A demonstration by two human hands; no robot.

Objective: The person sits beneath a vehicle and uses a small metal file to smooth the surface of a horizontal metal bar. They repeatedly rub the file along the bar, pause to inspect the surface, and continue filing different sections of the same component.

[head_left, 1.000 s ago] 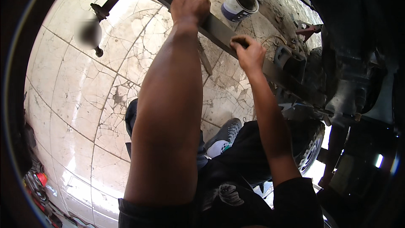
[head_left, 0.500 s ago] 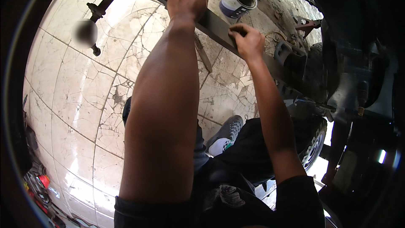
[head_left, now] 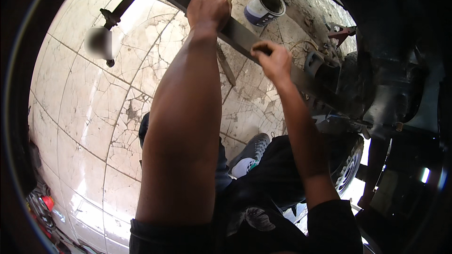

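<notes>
One dark beam (head_left: 241, 37) bears the left hand (head_left: 209, 12), clasped over it; right hand (head_left: 275, 62) is at its near edge, grip curled, contents indeterminable. Steady left-hand bracing appears advisable.

Smooth, matt metal beam (head_left: 238, 37); glossy, cracked floor tiles (head_left: 80, 91); matt cloth sleeve (head_left: 335, 223).

1 round can (head_left: 255, 8) had a white and blue label (head_left: 257, 18) with pale marks; no words could be read.
</notes>
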